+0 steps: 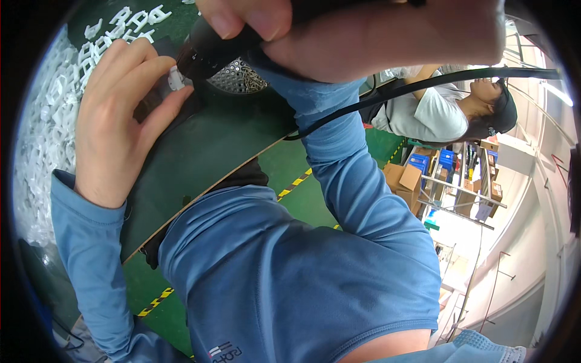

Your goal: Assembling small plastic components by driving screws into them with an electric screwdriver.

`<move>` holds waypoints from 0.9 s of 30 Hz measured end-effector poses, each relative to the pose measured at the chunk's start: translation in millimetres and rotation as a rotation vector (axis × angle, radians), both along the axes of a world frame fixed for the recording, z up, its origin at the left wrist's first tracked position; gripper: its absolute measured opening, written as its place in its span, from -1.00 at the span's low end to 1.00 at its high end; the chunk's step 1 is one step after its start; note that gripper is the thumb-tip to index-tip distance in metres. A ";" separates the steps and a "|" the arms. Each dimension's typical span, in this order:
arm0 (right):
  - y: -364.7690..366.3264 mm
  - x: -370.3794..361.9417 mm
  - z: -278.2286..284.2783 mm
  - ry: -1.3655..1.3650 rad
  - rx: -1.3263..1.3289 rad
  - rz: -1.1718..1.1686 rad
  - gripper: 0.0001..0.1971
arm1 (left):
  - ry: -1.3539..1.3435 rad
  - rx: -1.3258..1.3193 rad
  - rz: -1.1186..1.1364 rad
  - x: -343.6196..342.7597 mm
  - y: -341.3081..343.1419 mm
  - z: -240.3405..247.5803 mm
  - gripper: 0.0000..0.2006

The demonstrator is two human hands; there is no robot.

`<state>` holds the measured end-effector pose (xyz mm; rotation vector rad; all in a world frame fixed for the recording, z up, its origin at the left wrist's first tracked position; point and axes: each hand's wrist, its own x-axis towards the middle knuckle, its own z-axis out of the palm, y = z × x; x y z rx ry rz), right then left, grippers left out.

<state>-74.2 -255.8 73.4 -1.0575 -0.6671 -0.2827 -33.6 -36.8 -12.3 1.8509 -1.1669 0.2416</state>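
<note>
Between the thumb and fingertips of my left hand is a small white plastic part, held over the dark green tabletop. My right hand, large at the top of the view, wraps round a black electric screwdriver. Its front end points at the white part and comes close to it; whether they touch I cannot tell. A black cord trails from the tool to the right. Just beyond my hands, a perforated metal dish holds small metal pieces that look like screws.
Many white plastic frames lie along the table's far left, by a heap of clear plastic. The table's wooden edge runs before my body. Another person works at the right, near shelving with cardboard boxes.
</note>
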 end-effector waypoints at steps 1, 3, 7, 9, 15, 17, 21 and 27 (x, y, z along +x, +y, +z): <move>0.4 -1.5 1.6 0.001 -0.006 -0.004 -0.42 | 0.002 -0.005 -0.008 0.5 -1.2 0.5 -0.68; -1.7 0.8 2.7 -0.006 -0.019 -0.022 -0.43 | -0.005 -0.014 -0.018 0.7 -4.5 3.0 -0.68; 0.8 9.9 -1.8 -0.015 -0.020 -0.022 -0.43 | 0.000 0.015 0.003 -1.0 0.4 4.7 -0.67; -2.5 11.2 0.5 -0.026 -0.017 -0.053 -0.44 | -0.014 0.026 -0.011 0.7 2.4 2.7 -0.66; -9.8 -0.9 15.2 -0.051 0.037 -0.083 -0.44 | -0.058 -0.014 -0.002 -1.3 2.0 10.0 -0.59; -7.9 -3.5 15.0 -0.035 0.040 -0.069 -0.45 | -0.051 -0.025 -0.012 -0.6 2.0 14.4 -0.57; -5.4 -5.8 6.8 -0.029 0.041 -0.065 -0.45 | -0.181 -0.076 -0.052 0.7 -1.3 13.2 -0.65; -2.8 1.7 1.3 -0.039 0.055 -0.060 -0.46 | -0.187 -0.094 -0.042 -1.1 -1.2 14.3 -0.75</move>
